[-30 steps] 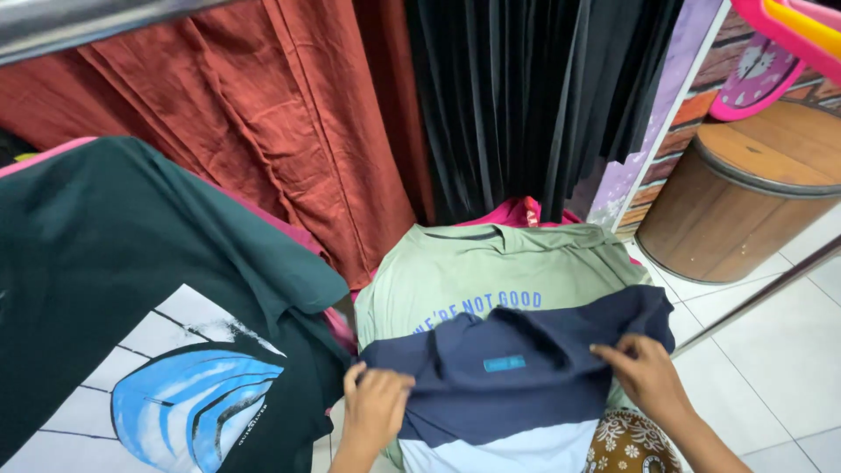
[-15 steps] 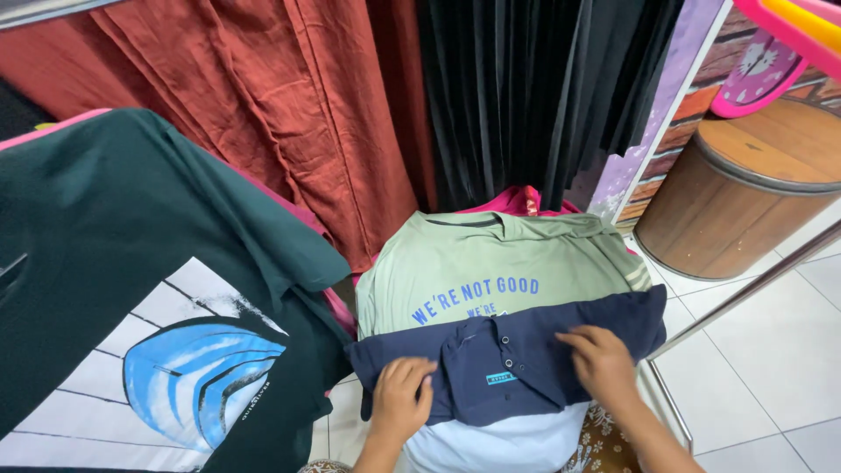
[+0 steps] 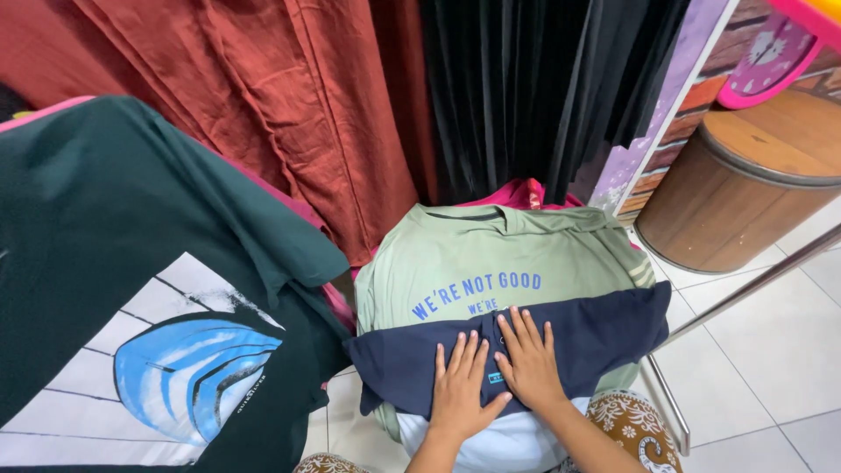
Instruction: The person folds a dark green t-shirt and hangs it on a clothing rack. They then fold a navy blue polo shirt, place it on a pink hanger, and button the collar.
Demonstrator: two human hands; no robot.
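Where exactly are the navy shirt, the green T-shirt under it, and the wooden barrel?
navy shirt (image 3: 604, 337): head view, on its bare right part, beside the hands.
green T-shirt (image 3: 491, 250): head view, on the chest below the collar.
wooden barrel (image 3: 736, 201): head view, on its brown side wall.

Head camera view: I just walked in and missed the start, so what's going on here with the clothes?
A person presses both hands flat, side by side, on a navy shirt with a pale lower part. The left hand and right hand touch near its middle. The shirt lies across a light green T-shirt with blue print. A dark green T-shirt with a blue picture hangs to the left, red curtains and black curtains hang behind, and a round wooden drum stands to the right.
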